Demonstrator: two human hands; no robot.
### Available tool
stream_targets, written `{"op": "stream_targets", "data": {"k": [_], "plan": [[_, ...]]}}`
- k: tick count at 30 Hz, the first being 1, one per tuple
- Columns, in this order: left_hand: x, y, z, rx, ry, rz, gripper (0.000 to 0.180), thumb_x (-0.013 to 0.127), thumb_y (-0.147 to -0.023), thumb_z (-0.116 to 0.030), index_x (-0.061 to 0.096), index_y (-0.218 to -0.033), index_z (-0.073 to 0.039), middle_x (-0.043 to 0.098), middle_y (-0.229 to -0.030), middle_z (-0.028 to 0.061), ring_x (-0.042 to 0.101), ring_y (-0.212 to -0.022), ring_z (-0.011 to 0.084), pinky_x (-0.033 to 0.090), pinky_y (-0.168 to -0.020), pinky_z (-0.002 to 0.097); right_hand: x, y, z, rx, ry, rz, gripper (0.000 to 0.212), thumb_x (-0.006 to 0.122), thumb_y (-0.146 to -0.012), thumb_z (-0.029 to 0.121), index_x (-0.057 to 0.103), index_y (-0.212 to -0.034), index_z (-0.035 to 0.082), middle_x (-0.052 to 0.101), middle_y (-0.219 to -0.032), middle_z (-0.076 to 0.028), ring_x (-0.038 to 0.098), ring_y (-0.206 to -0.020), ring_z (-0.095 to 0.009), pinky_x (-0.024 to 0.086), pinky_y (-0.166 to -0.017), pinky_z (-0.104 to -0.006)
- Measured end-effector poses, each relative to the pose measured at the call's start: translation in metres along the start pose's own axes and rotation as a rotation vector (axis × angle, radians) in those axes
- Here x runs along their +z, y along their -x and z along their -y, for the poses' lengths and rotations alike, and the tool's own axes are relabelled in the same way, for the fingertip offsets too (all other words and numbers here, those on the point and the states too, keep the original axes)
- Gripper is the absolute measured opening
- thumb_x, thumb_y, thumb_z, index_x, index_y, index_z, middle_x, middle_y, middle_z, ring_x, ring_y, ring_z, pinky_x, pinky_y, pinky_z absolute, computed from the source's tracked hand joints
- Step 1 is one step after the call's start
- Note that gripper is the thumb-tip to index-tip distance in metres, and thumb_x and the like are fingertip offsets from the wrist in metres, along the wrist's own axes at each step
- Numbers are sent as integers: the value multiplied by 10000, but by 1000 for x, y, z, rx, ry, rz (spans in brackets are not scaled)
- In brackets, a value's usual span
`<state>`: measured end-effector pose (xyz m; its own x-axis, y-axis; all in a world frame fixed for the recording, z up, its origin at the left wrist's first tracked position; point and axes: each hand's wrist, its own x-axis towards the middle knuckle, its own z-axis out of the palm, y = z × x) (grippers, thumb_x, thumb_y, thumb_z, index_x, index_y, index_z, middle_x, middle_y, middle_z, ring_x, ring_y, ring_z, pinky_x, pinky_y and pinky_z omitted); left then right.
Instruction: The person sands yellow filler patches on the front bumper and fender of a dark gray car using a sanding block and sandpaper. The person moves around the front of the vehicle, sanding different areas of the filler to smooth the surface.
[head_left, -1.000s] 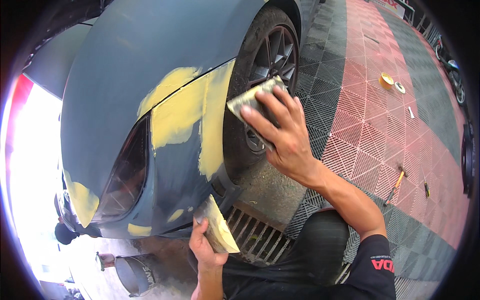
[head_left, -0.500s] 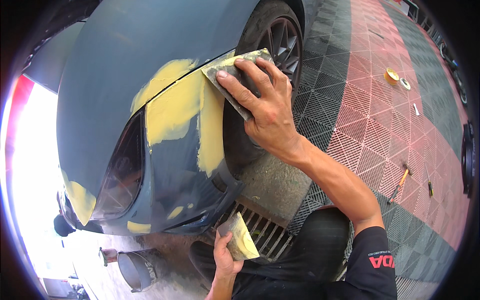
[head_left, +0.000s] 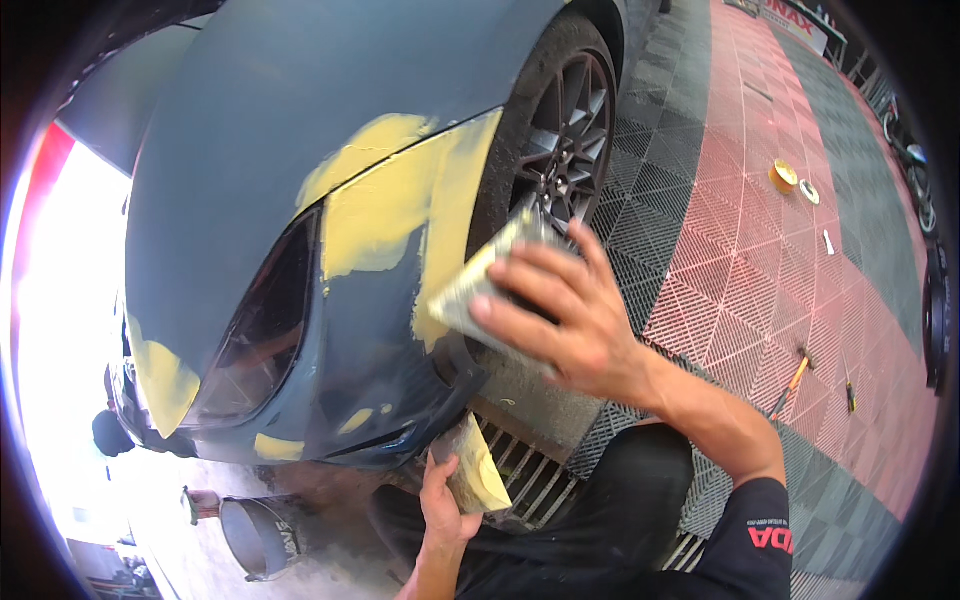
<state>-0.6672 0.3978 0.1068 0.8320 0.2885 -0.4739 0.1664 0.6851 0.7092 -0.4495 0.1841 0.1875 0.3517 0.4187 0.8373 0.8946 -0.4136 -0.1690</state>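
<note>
My right hand (head_left: 575, 315) is closed on a flat putty spreader (head_left: 465, 300) with yellow filler along its edge, blurred by motion. It is over the wheel-arch side of the car bumper (head_left: 365, 330); whether the blade touches is unclear. Yellow filler (head_left: 385, 215) spreads across the fender and bumper, on both sides of a dark panel seam. Lower down, my left hand (head_left: 445, 505) grips a second flat plate (head_left: 475, 465) bearing a mound of yellow filler, below the bumper's lower edge. The dark headlight (head_left: 265, 320) sits left of the filled area.
A spoked wheel (head_left: 565, 140) stands beyond the fender. A metal floor grate (head_left: 520, 470) lies beneath my left hand. A bucket (head_left: 258, 538) sits at lower left. On the red and grey tiles lie a hammer (head_left: 793, 383), a screwdriver-like tool (head_left: 851, 397) and a yellow tape roll (head_left: 783, 176).
My right hand has moved down and slightly right with its spreader, off the upper fender edge near the wheel. The left hand still holds its plate, tilted a little differently. The view has shifted slightly.
</note>
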Motion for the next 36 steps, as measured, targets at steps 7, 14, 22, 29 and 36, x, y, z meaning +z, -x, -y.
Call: {"op": "stream_targets", "data": {"k": [7,14,22,29,36], "plan": [[68,-40,-39,-292,473,545,433,537,-1126,-240,630,-1496,-36,775,-1297,176,758,-1198,300,583,-1113,473,-40,27,64,-228,-471,349,615,743,-959,183,660,-1561,276,541,-1617,-173,526,-1518,-463,429,-1287,-679],[69,9,-71,-33,485,396,320,573,-1117,-240,610,-1309,14,709,-1048,165,718,-757,276,631,-425,384,-73,43,21,-247,172,635,579,707,-968,206,646,-1544,205,629,-1492,-84,618,-1399,-347,496,-1189,-641],[19,24,-53,25,247,173,498,597,-1069,-169,590,-1560,-81,765,-1357,89,782,-1116,254,643,-1020,405,-75,-61,32,-6,255,-69,449,840,-806,6,737,-1243,29,784,-1154,-86,765,-930,-264,618,-750,-388],[-6,26,-17,-41,148,102,531,599,-1046,-152,584,-1574,-96,710,-1456,48,689,-1314,239,546,-1150,413,-66,-103,49,-72,305,-26,469,833,-817,-9,785,-1279,56,813,-1213,-78,777,-970,-269,616,-784,-381],[-11,28,-18,-31,154,84,504,595,-1050,-142,580,-1551,-87,714,-1415,61,696,-1286,246,548,-1136,428,-62,-121,56,-92,339,0,422,836,-843,31,790,-1261,72,814,-1192,-51,767,-962,-251,605,-793,-378]]}}
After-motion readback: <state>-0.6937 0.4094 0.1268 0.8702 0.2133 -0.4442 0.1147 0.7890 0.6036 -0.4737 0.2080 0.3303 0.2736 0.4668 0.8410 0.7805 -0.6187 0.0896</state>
